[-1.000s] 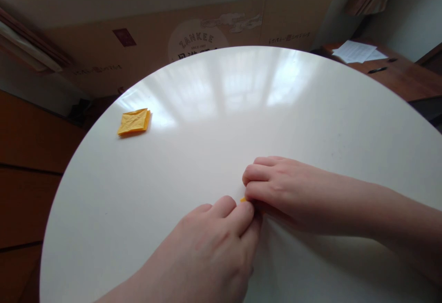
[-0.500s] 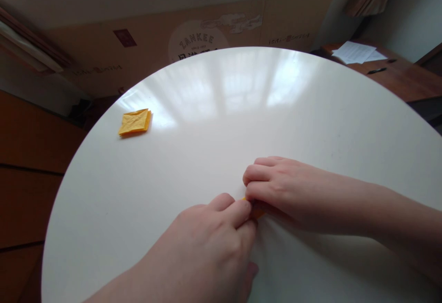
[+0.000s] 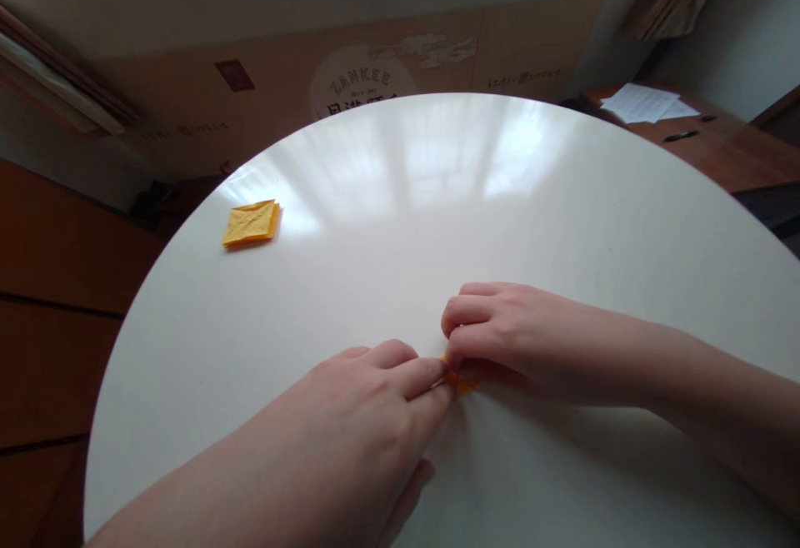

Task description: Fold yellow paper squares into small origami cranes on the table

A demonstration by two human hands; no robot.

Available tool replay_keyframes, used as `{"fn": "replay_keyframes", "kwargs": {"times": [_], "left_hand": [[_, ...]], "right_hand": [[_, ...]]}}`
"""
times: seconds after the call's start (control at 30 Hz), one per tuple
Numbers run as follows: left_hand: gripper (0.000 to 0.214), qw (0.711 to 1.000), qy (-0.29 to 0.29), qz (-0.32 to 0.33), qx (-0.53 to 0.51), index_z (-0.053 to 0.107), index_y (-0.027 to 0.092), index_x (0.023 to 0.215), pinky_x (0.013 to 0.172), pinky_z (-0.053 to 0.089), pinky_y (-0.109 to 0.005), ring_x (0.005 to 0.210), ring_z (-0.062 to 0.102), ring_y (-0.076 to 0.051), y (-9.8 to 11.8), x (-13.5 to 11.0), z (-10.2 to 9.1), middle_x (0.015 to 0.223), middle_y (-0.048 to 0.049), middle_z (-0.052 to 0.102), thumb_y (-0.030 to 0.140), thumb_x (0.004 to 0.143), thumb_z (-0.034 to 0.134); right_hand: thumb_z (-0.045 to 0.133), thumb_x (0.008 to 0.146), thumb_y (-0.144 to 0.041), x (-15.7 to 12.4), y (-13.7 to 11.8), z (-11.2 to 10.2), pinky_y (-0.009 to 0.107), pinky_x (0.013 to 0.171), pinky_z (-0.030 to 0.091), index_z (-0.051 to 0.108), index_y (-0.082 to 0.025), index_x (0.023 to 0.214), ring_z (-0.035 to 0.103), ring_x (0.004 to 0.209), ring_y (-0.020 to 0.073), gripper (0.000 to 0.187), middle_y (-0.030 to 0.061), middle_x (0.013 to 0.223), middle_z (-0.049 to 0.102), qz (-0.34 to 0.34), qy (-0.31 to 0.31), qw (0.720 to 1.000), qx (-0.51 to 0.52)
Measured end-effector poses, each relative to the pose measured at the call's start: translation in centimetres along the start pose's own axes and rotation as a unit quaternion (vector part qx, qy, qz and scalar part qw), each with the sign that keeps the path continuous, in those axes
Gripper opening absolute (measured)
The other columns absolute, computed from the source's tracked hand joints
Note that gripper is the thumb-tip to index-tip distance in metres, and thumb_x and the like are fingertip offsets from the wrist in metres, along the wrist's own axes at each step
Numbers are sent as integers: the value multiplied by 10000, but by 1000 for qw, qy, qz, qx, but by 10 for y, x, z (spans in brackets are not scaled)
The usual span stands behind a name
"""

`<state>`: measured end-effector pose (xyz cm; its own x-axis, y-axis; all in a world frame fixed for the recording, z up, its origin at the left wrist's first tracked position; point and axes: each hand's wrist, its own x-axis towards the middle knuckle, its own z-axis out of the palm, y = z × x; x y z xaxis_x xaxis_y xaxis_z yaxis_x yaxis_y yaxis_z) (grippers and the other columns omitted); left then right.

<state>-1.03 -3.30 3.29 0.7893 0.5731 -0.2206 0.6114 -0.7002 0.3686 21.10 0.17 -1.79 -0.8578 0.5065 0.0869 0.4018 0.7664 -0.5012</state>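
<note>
Small orange piece (image 3: 466, 386), mostly hidden, between right hand (image 3: 512, 330) and left hand (image 3: 378, 415), well in from far edge of table (image 3: 375, 281). Right grip closed, pinching piece. Left fingertips touching piece, thumb apart; cannot tell if gripping. Folded yellow packet (image 3: 251, 224) near table's far-left edge.

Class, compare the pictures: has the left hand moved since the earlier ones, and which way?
Yes. Against the folded yellow paper on the white table, the left hand has shifted slightly left and forward, closer to that paper.
</note>
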Motion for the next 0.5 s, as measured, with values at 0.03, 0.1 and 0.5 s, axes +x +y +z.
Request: {"fn": "replay_keyframes", "kwargs": {"times": [0.03,0.1,0.5], "left_hand": [[314,1000,-9,3,6,688,261,1147,974,496,-386,1033,662,-245,0,-1,1,1179,-14,725,186,860,585],[377,1000,-26,4,16,661,255,1210,987,486,-416,1082,644,-269,-1,-2,3,1245,-24,700,176,849,584],[476,996,-32,-7,81,582,195,1337,993,467,-449,1104,606,-298,7,-6,14,1309,-89,651,228,863,597]], "right_hand": [[608,964,-177,0,1,0,290,751,430,689,-198,868,560,847,174,127,30,917,665,-3,3,1000,3],[614,959,-178,1,2,0,283,749,435,684,-200,863,562,856,173,121,31,930,666,-5,10,1000,9],[754,843,-271,0,13,1,345,855,480,647,-217,995,598,997,224,194,63,1080,662,31,60,997,-29]]}}
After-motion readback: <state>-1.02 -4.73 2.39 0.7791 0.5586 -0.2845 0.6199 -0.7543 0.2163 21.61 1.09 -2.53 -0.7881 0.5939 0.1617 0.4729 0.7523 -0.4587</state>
